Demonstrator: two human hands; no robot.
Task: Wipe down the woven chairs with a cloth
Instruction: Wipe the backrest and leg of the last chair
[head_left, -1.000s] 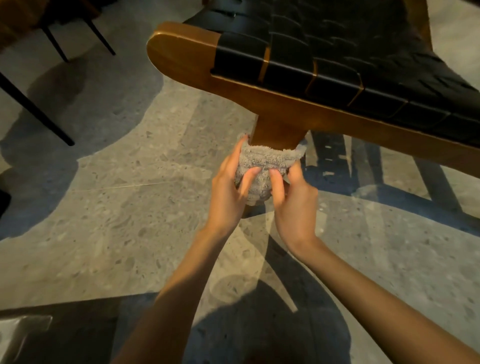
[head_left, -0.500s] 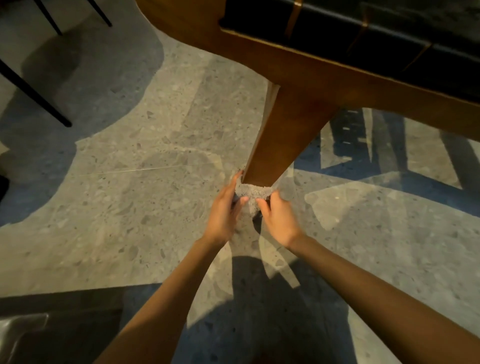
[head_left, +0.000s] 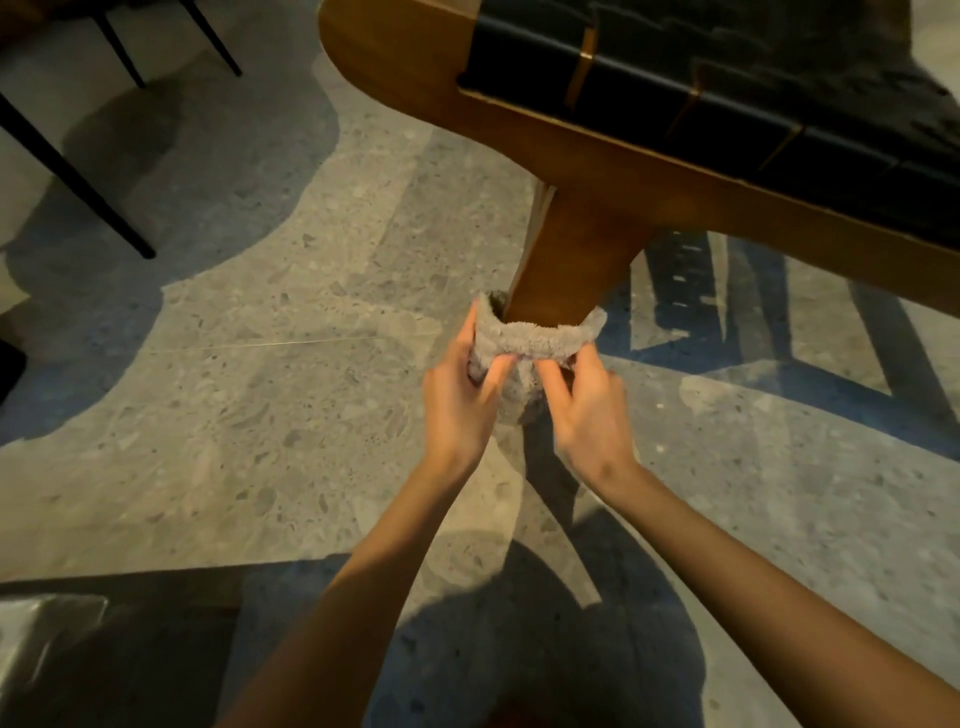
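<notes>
**Wiping a chair leg with a wrapped cloth.** A grey terry cloth is looped as a collar around the wooden chair leg, below the rounded corner of the seat frame and above the speckled stone floor. The loose ends of the cloth are gathered on the near side of the leg. There they are pinched by the left hand and the right hand, the fingers of each curled tightly onto the fabric.

For a good result, it is judged that the collar should be kept taut, so that the pile is pressed against all faces of the leg at once. It should then be drawn along the full length of the leg in even strokes. The joint under the frame is best given a separate pass, since dust is likely to be held there. The black woven seat lies above the hands and is not touched.

Counted in view:
- one cloth
- two hands
- one woven chair, with one leg shown
- three thin black furniture legs near the far left edge of the floor
</notes>
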